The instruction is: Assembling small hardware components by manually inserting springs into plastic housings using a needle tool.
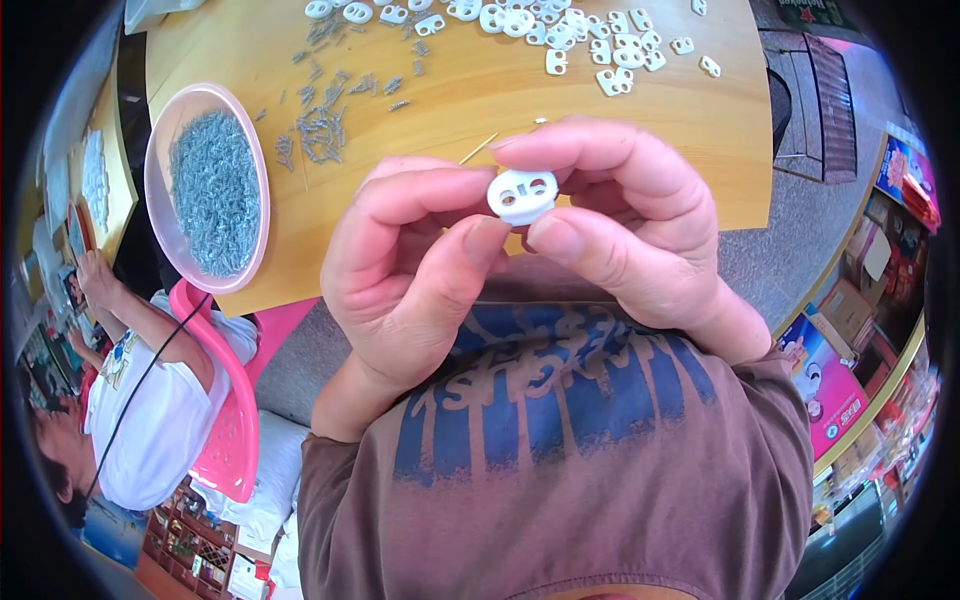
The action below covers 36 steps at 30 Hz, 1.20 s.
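A small white oval plastic cord lock (522, 196) with two round holes is held up over the near edge of the table. My left hand (415, 255) pinches its left side between thumb and forefinger. On the other side, my right hand (625, 225) grips it the same way, thumb below and forefinger above. The other fingers of both hands are curled behind and partly hidden. A thin yellowish stick (478, 149) shows just beyond the fingertips; whether it lies on the table or is held, I cannot tell.
A pink bowl (259, 215) full of small metal springs stands at the table's left. Loose springs (322, 132) lie scattered beside it. White cord lock parts (560, 35) are spread along the far side. Another person (165, 415) sits at left on a pink chair (240, 425).
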{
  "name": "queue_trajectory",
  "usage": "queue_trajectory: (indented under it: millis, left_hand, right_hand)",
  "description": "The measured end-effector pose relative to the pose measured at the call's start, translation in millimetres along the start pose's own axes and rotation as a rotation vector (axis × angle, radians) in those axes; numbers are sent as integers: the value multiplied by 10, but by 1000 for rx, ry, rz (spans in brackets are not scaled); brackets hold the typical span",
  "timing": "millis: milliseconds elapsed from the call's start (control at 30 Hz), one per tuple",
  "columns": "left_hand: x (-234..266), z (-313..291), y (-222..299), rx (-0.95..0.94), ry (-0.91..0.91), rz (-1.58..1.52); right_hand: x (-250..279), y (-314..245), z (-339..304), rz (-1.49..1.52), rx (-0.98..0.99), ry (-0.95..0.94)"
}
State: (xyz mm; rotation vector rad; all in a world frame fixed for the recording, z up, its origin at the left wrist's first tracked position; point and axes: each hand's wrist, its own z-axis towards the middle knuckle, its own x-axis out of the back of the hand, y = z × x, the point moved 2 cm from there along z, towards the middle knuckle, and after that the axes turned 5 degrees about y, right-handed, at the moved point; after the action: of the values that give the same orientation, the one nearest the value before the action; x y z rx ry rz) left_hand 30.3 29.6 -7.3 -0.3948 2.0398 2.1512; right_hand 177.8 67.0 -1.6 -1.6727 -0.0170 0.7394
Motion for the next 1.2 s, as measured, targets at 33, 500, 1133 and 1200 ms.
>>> queue_trajectory:
  millis: [33,500,1133,1200]
  left_hand:
    - [-4,-3,9,0,-7,-1]
    - [-60,-17,16,1,-13,-64]
    - [-36,-38,26,18,13,-11]
    - [-51,-41,23,36,27,-61]
  right_hand:
    - [18,9,7,-1,4,5]
    - [63,-24,12,-347,322,-73]
    - [38,-39,54,-419,391,-51]
    - [34,-43,54,-366,359,-68]
